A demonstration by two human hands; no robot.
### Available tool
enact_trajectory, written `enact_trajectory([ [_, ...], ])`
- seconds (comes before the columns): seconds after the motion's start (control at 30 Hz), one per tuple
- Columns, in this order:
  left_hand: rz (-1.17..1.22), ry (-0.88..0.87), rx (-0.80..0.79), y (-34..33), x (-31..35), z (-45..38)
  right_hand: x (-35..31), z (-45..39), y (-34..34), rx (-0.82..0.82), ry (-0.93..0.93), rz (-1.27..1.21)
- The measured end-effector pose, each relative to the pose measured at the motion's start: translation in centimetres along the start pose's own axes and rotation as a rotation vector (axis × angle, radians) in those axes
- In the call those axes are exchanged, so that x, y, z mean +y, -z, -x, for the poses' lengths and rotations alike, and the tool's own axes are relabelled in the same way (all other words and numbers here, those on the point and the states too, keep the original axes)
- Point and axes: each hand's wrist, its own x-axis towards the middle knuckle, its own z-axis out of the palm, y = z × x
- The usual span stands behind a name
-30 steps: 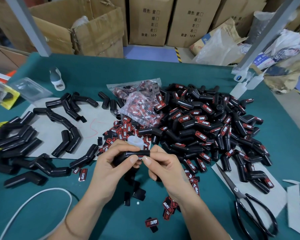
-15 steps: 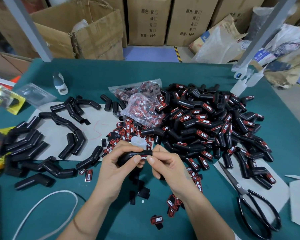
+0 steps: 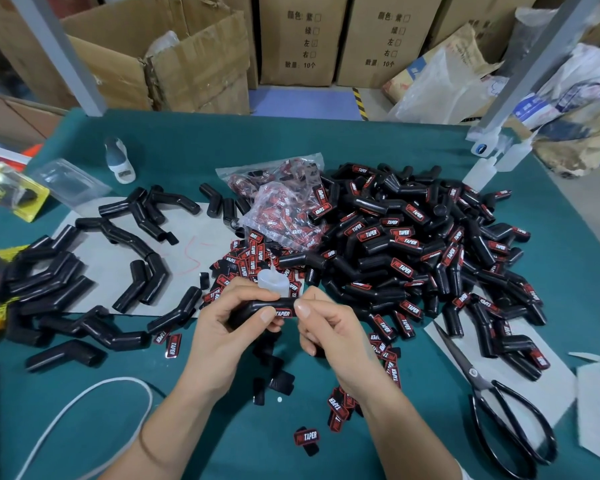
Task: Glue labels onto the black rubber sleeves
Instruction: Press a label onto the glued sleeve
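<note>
While our left hand grips the soft rubber sleeve mid-body, our right hand fingers pinch its label end.

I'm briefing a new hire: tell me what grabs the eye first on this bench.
The big heap of labelled black rubber sleeves right of centre dominates. In front, the left hand and right hand hold one sleeve with its red label showing. Black scissors lie at the near right.

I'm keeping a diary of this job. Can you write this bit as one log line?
step: pressing label onto sleeve | left hand: grips sleeve | right hand: pinches sleeve end | glue bottle: behind hands
</note>
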Motion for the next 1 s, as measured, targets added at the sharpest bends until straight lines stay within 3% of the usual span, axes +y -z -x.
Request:
enact_trajectory([
  [0.67, -0.073, -0.026, 0.008, -0.18, -0.30, 0.16, -0.55, 0.13, -0.40, 0.069, 0.065, 0.009],
  [1.0, -0.065, -0.017, 0.019, 0.02, -0.53, 0.14, -0.56, 0.16, -0.43, 0.072, 0.006, 0.069],
])
